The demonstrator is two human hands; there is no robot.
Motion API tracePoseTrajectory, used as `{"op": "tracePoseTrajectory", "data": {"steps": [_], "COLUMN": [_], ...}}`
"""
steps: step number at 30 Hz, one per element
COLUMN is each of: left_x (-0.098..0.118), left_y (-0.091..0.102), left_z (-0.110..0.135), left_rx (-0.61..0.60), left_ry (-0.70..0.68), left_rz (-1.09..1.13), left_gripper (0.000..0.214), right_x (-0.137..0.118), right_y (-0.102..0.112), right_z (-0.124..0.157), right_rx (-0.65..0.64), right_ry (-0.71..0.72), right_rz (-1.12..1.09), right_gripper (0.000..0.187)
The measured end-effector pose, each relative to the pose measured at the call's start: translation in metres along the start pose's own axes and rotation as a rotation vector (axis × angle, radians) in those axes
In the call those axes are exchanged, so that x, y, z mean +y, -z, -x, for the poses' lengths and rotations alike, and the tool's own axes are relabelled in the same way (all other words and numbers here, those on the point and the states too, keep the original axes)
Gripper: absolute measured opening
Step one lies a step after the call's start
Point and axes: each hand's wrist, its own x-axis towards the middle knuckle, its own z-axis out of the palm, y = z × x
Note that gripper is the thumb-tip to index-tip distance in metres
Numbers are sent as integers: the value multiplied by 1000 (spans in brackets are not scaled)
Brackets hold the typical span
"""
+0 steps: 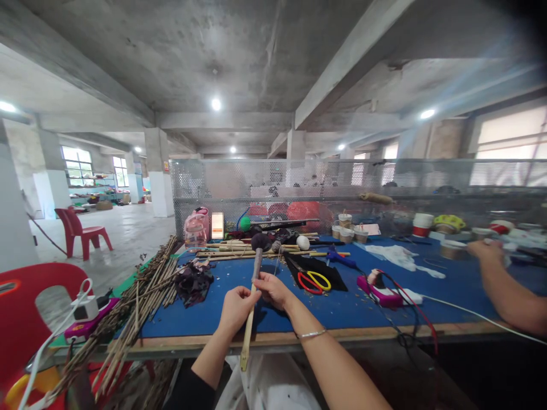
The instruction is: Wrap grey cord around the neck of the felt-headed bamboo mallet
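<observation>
A bamboo stick (248, 330) slants up from the table's front edge, its upper part wrapped in grey cloth and topped by a dark round head (261, 242). My left hand (237, 306) is closed around the bare stick. Just above it, my right hand (273, 289) pinches the stick where the grey wrap (257, 265) ends. Scissors (314, 281) with red and yellow handles lie on black cloth (337, 277) to the right of my hands. A crumpled dark cloth (193, 282) lies to their left.
Long dry stalks (145, 290) overhang the table's left edge. A blue glue gun (341, 258) and a purple power strip (380, 291) with cords lie right. Another person's arm (504, 285) reaches in at far right. A metal mesh screen (231, 182) stands behind the blue tabletop (299, 319).
</observation>
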Motion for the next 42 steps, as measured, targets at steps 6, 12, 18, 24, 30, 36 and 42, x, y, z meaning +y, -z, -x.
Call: {"op": "tracePoseTrajectory", "data": {"steps": [6,12,18,24,30,36,42], "left_x": [-6,-4,-8,-8,-7,-6,0], "left_y": [1,0,0,-2,-5,-2,0], "left_z": [-1,-1,-2,0,0,2,4], "left_rx": [-129,-174,-109,-207,-43,-142,-203], "left_ry": [50,88,72,117,58,97,48], "left_rz": [177,256,246,330,174,272,231], "left_gripper": [42,45,38,44,36,41,45], "right_x": [-3,-2,-1,-3,-3,-4,0], "right_y": [-3,1,-1,-3,-2,-2,2], "right_z": [3,2,1,3,1,3,-1], "right_rx": [-26,-6,-3,-41,56,-48,-35], "right_ry": [-35,-26,-19,-18,0,-14,-22], "right_rz": [-47,-51,-47,-50,-22,-81,-39], "right_gripper": [40,39,38,37,36,36,32]}}
